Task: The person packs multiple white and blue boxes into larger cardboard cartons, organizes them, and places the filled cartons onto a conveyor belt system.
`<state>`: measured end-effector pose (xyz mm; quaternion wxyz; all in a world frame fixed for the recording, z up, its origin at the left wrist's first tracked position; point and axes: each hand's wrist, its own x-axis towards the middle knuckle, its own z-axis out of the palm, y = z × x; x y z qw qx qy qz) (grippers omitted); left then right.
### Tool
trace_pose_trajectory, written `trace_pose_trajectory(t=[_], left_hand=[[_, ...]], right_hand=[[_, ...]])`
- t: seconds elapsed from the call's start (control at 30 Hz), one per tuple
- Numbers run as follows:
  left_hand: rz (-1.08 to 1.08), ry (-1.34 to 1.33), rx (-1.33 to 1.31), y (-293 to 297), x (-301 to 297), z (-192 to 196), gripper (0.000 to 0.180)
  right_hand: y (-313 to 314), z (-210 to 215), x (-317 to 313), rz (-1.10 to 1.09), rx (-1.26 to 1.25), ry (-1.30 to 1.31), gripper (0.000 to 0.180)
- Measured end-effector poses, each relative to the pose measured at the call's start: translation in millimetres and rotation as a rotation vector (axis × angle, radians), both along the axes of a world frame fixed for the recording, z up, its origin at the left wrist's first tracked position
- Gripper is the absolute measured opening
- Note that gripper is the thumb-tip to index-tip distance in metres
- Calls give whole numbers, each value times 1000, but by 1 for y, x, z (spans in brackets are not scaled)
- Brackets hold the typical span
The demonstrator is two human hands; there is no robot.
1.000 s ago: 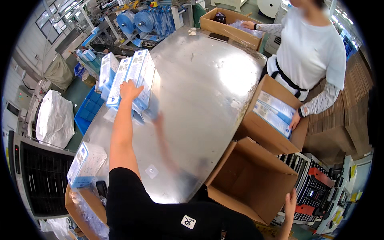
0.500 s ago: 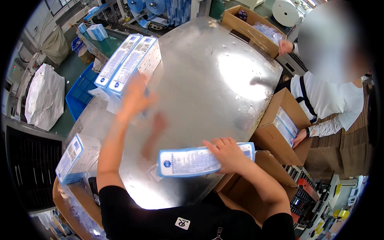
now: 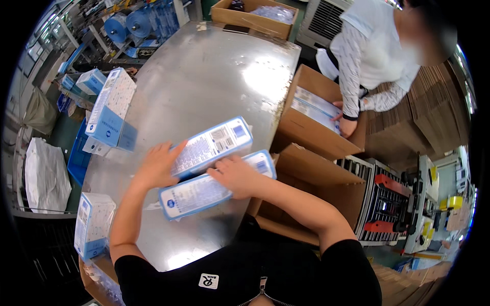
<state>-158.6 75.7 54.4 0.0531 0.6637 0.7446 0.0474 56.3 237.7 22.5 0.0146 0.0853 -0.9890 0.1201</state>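
The left hand [image 3: 159, 166] lies with fingers spread and flat against the left end of a long blue and white box [image 3: 212, 147], which sits tilted above the near part of the shiny metal desk [image 3: 214, 76]. The right hand [image 3: 236, 177] is curled loosely over a second long box [image 3: 204, 191] of the same kind, pressing on its top face; this box lies just nearer than the first, the two touching or almost touching along their long sides. Whether either box is fully lifted off the desk cannot be told.

At the far left of the desk stands a stack of boxes [image 3: 109, 109] in the same blue and white, with a smaller blue box [image 3: 92, 80] behind it. Another box [image 3: 91, 224] stands at the near left edge of the desk.

To the right of the desk, an open cardboard carton [image 3: 311, 178] sits close to the right forearm. Farther right, a second open carton [image 3: 306, 122] holds flat packs, and another person's hand [image 3: 347, 125] reaches into it. A third carton [image 3: 250, 18] rests at the far end of the desk. Blue rolls [image 3: 127, 23] show at the far left.
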Motion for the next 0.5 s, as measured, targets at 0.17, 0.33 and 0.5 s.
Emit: trace_pose_trajectory(t=[0.17,0.33,0.5], left_hand=[[55,-141,2,84,49,-17,90],[-343,-108,611,72,52,-5,76],[-430,-934,219,99,143,-36,102]], right_hand=[[-5,74,79,-25,22,230,56],[61,86,319,-711,-989,377,81],[38,0,458,-1086,-2133,1188,60]])
